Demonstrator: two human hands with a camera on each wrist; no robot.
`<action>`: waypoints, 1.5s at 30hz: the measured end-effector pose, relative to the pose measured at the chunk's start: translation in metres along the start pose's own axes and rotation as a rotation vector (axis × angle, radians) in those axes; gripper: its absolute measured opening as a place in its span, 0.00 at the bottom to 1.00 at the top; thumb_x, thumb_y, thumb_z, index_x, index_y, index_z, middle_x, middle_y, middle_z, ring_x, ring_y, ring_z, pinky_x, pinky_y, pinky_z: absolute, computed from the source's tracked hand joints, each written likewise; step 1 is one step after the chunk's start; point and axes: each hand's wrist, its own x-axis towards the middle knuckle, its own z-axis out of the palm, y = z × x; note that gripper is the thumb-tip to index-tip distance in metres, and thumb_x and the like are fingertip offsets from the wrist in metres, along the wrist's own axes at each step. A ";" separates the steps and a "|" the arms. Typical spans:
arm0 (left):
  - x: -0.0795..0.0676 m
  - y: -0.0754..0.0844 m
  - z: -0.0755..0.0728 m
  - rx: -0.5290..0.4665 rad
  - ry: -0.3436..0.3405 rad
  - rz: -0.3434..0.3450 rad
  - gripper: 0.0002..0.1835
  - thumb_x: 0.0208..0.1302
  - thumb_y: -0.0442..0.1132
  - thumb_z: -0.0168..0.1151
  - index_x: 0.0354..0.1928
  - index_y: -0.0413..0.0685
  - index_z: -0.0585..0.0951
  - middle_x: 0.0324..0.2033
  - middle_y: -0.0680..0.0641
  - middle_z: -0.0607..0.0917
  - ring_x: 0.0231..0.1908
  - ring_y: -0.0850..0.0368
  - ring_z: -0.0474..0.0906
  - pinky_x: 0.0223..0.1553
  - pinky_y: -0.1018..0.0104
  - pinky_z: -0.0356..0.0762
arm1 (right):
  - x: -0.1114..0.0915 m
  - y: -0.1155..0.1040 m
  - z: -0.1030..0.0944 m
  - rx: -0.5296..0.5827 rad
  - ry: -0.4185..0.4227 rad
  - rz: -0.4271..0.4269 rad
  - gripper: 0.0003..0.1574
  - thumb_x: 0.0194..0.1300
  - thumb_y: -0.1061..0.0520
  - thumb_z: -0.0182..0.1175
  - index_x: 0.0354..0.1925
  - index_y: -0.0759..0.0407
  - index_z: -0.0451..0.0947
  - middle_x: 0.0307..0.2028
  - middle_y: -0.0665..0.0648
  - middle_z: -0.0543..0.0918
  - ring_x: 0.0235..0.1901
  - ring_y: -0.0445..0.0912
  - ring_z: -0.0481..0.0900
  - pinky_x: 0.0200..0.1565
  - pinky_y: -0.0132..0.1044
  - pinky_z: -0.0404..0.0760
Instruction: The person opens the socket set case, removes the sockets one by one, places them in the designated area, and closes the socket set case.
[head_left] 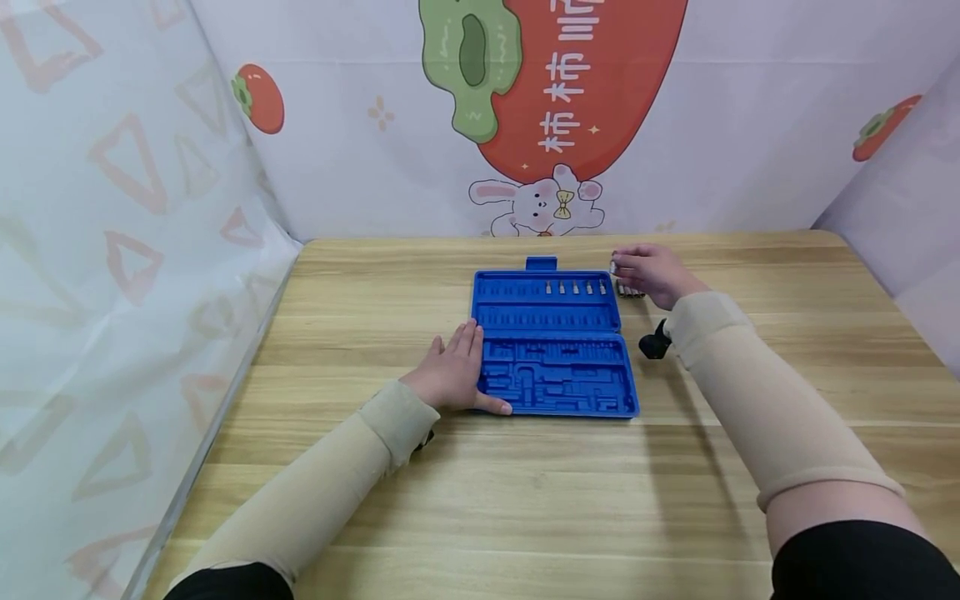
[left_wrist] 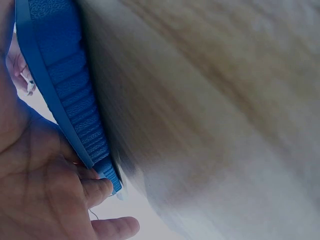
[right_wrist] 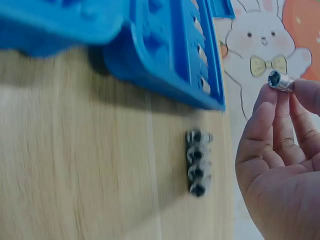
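A blue plastic tool case [head_left: 551, 336] lies unfolded on the table, its moulded slots facing up. Along its left side rests my left hand [head_left: 447, 373], fingers straight and thumb over the near edge; the left wrist view shows the palm against the case's side wall [left_wrist: 62, 87]. My right hand [head_left: 656, 275] is raised beyond the case's far right corner, pinching a small silver socket [right_wrist: 281, 81] between thumb and fingers. Below it, several more sockets [right_wrist: 198, 164] stand in a row on the table. Several small metal pieces [head_left: 575, 287] sit in the case's upper row.
A wooden table [head_left: 525, 508] carries everything. Behind it hangs a printed backdrop [head_left: 345, 167], with another patterned sheet [head_left: 112, 333] along the left side. A black wrist device [head_left: 655, 342] juts out under the right wrist, near the case's right edge.
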 end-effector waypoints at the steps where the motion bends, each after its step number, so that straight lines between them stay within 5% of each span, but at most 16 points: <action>1: 0.000 0.000 0.000 -0.002 0.001 0.001 0.73 0.55 0.80 0.61 0.82 0.37 0.39 0.82 0.38 0.37 0.80 0.43 0.33 0.76 0.39 0.39 | -0.001 0.001 -0.003 0.009 0.001 -0.003 0.20 0.81 0.55 0.54 0.62 0.65 0.70 0.42 0.47 0.82 0.44 0.39 0.81 0.51 0.30 0.80; 11: 0.003 -0.002 0.003 -0.016 -0.006 0.002 0.73 0.54 0.81 0.61 0.82 0.38 0.37 0.81 0.39 0.35 0.80 0.44 0.31 0.76 0.39 0.37 | -0.005 0.009 -0.026 0.088 0.003 -0.001 0.03 0.80 0.61 0.53 0.47 0.59 0.74 0.33 0.47 0.81 0.34 0.38 0.80 0.42 0.28 0.81; 23: 0.002 -0.001 0.001 -0.026 -0.002 0.000 0.73 0.54 0.80 0.62 0.82 0.37 0.38 0.82 0.38 0.36 0.80 0.43 0.32 0.76 0.39 0.37 | -0.006 0.022 -0.045 -0.090 0.052 0.033 0.24 0.82 0.58 0.51 0.66 0.71 0.67 0.39 0.46 0.78 0.39 0.37 0.78 0.45 0.27 0.80; 34: 0.001 -0.001 0.001 -0.024 -0.005 0.004 0.73 0.54 0.80 0.62 0.82 0.38 0.38 0.82 0.39 0.37 0.80 0.43 0.33 0.76 0.39 0.37 | -0.002 0.033 -0.050 -0.122 0.061 0.079 0.17 0.80 0.61 0.53 0.59 0.72 0.72 0.30 0.45 0.81 0.29 0.37 0.77 0.36 0.27 0.81; 45: 0.001 -0.001 0.001 -0.015 -0.005 0.005 0.73 0.55 0.80 0.62 0.82 0.37 0.38 0.81 0.39 0.36 0.80 0.44 0.32 0.76 0.40 0.38 | -0.001 0.030 -0.048 -0.273 0.056 0.112 0.21 0.81 0.57 0.53 0.62 0.71 0.71 0.33 0.47 0.80 0.32 0.39 0.77 0.37 0.30 0.80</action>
